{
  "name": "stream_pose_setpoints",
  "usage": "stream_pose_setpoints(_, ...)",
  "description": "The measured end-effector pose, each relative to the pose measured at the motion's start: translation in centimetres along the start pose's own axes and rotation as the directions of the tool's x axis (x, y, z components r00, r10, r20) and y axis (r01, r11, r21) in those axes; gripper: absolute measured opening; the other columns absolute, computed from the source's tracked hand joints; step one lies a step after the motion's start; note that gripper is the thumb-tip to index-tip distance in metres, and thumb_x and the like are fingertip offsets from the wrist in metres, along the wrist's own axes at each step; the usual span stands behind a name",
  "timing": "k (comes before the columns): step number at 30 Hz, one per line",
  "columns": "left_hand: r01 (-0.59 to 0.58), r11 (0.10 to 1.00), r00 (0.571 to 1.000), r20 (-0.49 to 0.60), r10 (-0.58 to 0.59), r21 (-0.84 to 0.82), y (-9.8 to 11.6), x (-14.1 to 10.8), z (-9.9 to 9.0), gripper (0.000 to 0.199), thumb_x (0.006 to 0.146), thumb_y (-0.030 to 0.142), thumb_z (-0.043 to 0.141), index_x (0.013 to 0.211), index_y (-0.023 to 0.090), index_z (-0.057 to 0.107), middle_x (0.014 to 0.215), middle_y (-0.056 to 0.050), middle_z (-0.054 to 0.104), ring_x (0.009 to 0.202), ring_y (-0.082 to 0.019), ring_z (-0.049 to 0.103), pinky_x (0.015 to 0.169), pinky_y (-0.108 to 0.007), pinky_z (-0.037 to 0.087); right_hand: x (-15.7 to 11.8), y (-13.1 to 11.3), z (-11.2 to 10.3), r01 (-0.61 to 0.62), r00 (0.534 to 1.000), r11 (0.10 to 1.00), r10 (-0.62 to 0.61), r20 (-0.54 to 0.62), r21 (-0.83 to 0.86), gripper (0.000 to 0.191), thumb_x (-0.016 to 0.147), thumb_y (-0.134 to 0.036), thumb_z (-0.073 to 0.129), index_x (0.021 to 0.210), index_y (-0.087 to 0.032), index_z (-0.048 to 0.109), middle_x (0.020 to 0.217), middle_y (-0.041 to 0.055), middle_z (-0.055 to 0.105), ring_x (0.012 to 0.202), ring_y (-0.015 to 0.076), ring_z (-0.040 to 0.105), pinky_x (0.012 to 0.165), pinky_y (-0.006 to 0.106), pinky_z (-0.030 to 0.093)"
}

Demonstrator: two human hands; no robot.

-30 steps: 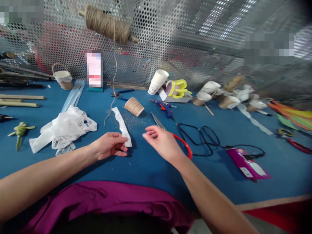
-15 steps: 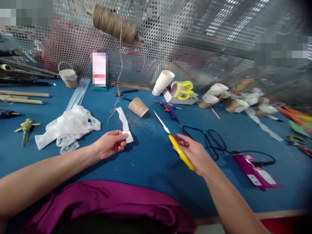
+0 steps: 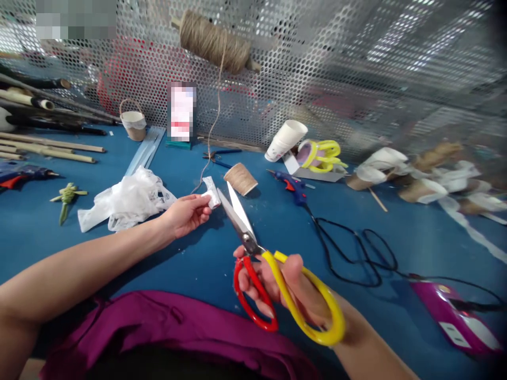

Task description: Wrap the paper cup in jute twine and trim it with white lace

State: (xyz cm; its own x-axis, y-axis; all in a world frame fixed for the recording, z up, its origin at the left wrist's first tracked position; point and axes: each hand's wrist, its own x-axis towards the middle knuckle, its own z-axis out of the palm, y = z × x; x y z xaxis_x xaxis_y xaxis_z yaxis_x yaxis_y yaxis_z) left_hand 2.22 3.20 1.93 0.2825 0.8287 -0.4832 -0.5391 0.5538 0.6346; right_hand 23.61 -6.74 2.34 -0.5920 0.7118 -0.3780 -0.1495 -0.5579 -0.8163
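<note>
Between the thumb and fingers of my left hand (image 3: 190,214) is a short strip of white lace (image 3: 213,192). My right hand (image 3: 283,282) holds a pair of scissors (image 3: 247,237) with one red and one yellow handle loop. The scissor blades are spread apart and point toward the lace, close to its right side. Just beyond the blades, a small twine-wrapped cup (image 3: 241,179) lies tipped on the blue table. To the left of my left hand is a crumpled heap of white lace (image 3: 129,200).
A twine spool (image 3: 214,42) hangs on the mesh, its loose end reaching down to the table. A blue glue gun (image 3: 291,187) with black cord lies right of centre, near a purple power strip (image 3: 455,316). White paper cups (image 3: 285,140) stand behind; sticks (image 3: 51,148) lie left.
My right hand has turned the scissors, opened their blades and brought them toward the lace. The lace strip now looks folded or bent near my left fingers. The whole view has shifted slightly.
</note>
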Motion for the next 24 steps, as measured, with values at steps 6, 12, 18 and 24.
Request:
stream_pose_setpoints(6,-0.072,0.996,0.997,-0.034,0.07,-0.052,1.0,1.0,-0.4,0.03,0.09,0.004,0.04,0.062,0.009,0.05,0.044,0.002,0.049,0.037,-0.003,0.046,0.037,-0.01,0.037,1.8,-1.1,1.7,-0.118,0.991,0.991,0.122,-0.054,0.059,0.07,0.069,-0.078,0.041,0.105,-0.019,0.048,0.062,-0.0017,0.053,0.042,0.0069,0.04,0.037,0.017,0.033)
stream_pose_setpoints(12,-0.09,0.994,0.995,-0.05,0.087,-0.062,1.0,1.3,-0.7,0.028,0.089,0.003,0.041,0.064,0.007,0.053,0.051,-0.001,0.055,0.037,-0.002,0.046,0.037,-0.011,0.038,2.1,-1.0,1.9,-0.179,0.978,0.982,0.185,-0.1,0.063,0.071,0.064,-0.081,0.044,0.098,-0.02,0.051,0.059,-0.0037,0.048,0.039,0.0048,0.034,0.034,0.016,0.028)
stream_pose_setpoints(18,-0.09,0.995,0.995,-0.055,0.087,-0.053,1.1,1.2,-0.6,0.03,0.089,0.003,0.041,0.062,0.007,0.052,0.051,-0.001,0.055,0.037,-0.002,0.047,0.036,-0.01,0.037,1.9,-0.9,1.6,-0.185,0.976,0.977,0.196,-0.099,0.109,0.07,0.06,-0.081,0.049,0.095,-0.021,0.054,0.059,-0.0034,0.049,0.04,0.005,0.036,0.034,0.015,0.03)
stream_pose_setpoints(24,-0.088,0.996,0.996,-0.037,0.087,-0.03,0.9,1.1,-0.6,0.028,0.089,0.004,0.042,0.063,0.007,0.053,0.053,-0.001,0.057,0.037,-0.002,0.048,0.036,-0.011,0.038,2.0,-0.9,1.6,-0.178,0.978,0.974,0.191,-0.087,0.137,0.067,0.06,-0.08,0.051,0.095,-0.023,0.055,0.058,-0.0038,0.049,0.04,0.0053,0.036,0.034,0.014,0.03)
